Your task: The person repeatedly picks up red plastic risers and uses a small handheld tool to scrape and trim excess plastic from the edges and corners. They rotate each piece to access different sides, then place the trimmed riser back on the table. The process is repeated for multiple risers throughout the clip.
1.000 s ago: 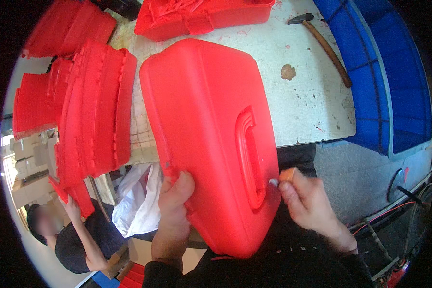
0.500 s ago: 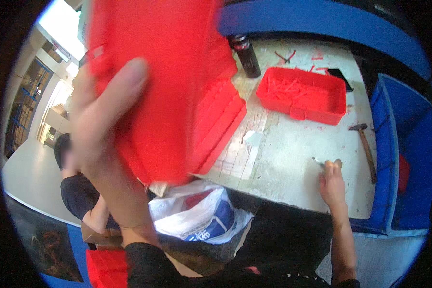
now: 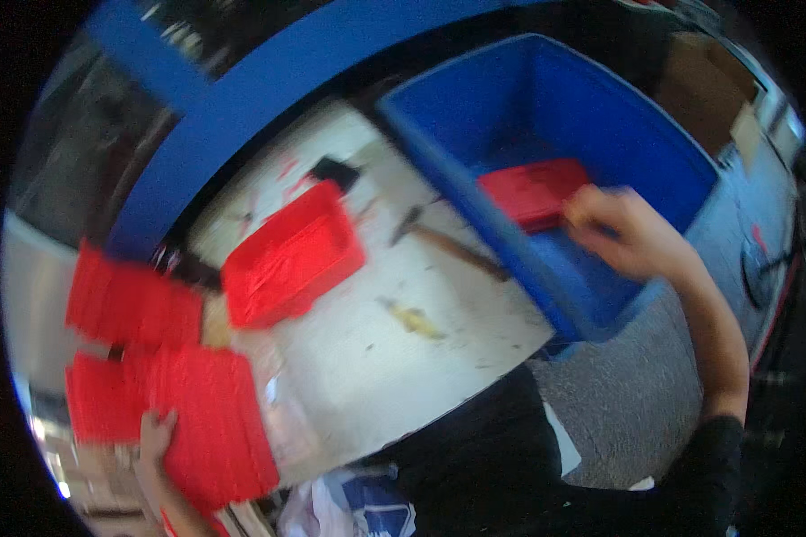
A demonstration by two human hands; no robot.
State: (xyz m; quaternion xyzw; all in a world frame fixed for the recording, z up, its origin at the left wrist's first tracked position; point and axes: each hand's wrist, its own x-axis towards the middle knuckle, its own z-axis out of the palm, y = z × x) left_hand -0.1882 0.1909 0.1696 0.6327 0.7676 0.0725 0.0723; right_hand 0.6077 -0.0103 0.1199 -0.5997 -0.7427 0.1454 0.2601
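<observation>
My right hand (image 3: 622,231) is over the blue bin (image 3: 618,103), its fingers bent and smeared by motion. Close to its fingertips, a red plastic case or lid (image 3: 533,190) lies in the bin; whether the hand touches it cannot be told. At the lower left, my left hand (image 3: 157,434) rests against a stack of red plastic parts (image 3: 210,421), fingers spread on its surface. A small yellow-handled tool (image 3: 414,319), blurred, lies on the white worktable (image 3: 358,385). An open red box (image 3: 295,255) with thin red scraps inside stands beyond it.
A hammer (image 3: 461,252) lies next to the bin's near wall. Another red stack (image 3: 134,295) and a dark bottle (image 3: 188,267) stand left of the open box. A dark flat object (image 3: 336,173) sits behind it. A white-and-blue bag (image 3: 367,506) hangs below the front edge.
The view has swung right. My right hand has left the table for the bin, letting go of the small tool. My left hand, which held up a red plastic part, is now at the stack.
</observation>
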